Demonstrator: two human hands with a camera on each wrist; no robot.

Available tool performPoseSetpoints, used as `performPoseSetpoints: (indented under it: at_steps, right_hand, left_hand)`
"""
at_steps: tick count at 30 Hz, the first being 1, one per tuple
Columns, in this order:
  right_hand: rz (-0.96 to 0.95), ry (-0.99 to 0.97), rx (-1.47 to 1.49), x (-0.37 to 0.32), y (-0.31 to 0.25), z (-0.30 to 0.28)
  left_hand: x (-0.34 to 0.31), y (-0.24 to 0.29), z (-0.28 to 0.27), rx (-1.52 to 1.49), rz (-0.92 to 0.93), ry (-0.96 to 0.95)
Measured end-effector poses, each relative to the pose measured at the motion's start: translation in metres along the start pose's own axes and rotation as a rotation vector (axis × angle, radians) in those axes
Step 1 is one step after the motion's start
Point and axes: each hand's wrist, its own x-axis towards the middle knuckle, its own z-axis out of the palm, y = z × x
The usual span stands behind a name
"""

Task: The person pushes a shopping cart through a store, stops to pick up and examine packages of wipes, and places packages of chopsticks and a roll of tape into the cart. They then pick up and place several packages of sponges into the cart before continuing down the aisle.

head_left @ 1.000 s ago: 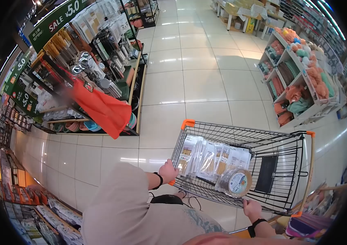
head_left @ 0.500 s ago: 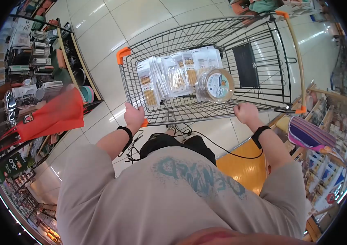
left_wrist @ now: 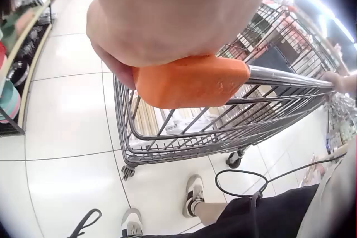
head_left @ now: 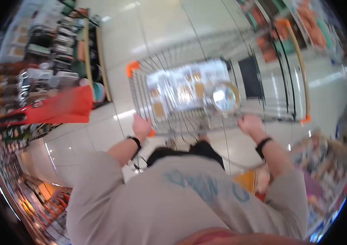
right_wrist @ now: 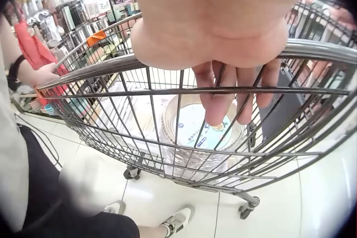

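A wire shopping cart with orange corners stands sideways before the person. Its near left corner is under the left hand; in the left wrist view the palm covers the orange corner cap. Farther right along the near side, the right hand grips the rail. Its fingers bend over the rail into the basket in the right wrist view. Flat clear-wrapped packs with rows of brown sticks lie in the basket. Beside them sits a round clear-wrapped pack with a pale blue label.
At left a goods rack borders the aisle, with a red cloth hanging out from it. Shelves of soft goods stand beyond the cart at upper right. More merchandise fills the right side. A dark cable loops near the legs.
The head view has tilted down from the aisle and turned, so the cart now shows higher and more level. Both hands keep their hold on the cart. The latest head frame is blurred.
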Motion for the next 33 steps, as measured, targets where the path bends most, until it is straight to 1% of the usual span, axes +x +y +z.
performPoseSetpoints:
  at_steps: [2, 3, 4, 5, 8, 11, 12, 14, 17, 21, 25, 33]
  right_hand:
    - [-0.056, 0.009, -0.061, 0.008, 0.023, -0.002]
    - [-0.076, 0.019, -0.094, 0.003, 0.022, -0.021]
    - [-0.097, 0.032, -0.108, 0.009, 0.032, -0.022]
    - [-0.095, 0.018, -0.122, 0.002, 0.028, -0.029]
    - [-0.123, 0.011, -0.187, 0.028, 0.024, -0.072]
    - [-0.148, 0.004, -0.255, 0.052, 0.033, -0.093]
    - [-0.146, 0.031, -0.261, 0.049, 0.038, -0.064]
    - [-0.178, 0.073, -0.266, 0.057, 0.040, -0.068]
    - [-0.193, 0.077, -0.286, 0.065, 0.048, -0.072]
    - [-0.216, 0.077, -0.323, 0.066, 0.054, -0.082]
    - [-0.209, 0.073, -0.328, 0.074, 0.052, -0.087]
    - [-0.218, 0.056, -0.298, 0.081, 0.050, -0.091]
  left_hand:
    - [-0.019, 0.008, 0.008, -0.045, -0.087, -0.039]
    - [-0.029, 0.019, -0.002, -0.046, -0.078, -0.033]
    - [-0.032, 0.017, 0.015, -0.053, -0.132, -0.031]
    - [-0.041, 0.022, 0.006, -0.023, -0.201, -0.087]
    - [-0.041, 0.044, -0.013, -0.071, -0.242, -0.083]
    - [-0.051, 0.058, -0.007, -0.087, -0.266, -0.035]
    - [-0.064, 0.042, 0.017, -0.102, -0.250, -0.007]
    - [-0.068, 0.046, 0.027, -0.114, -0.279, 0.007]
    - [-0.080, 0.055, 0.029, -0.139, -0.322, 0.007]
    - [-0.092, 0.060, 0.032, -0.161, -0.333, 0.000]
    - [-0.089, 0.069, 0.032, -0.184, -0.320, 0.048]
    - [-0.066, 0.068, 0.043, -0.203, -0.294, 0.057]
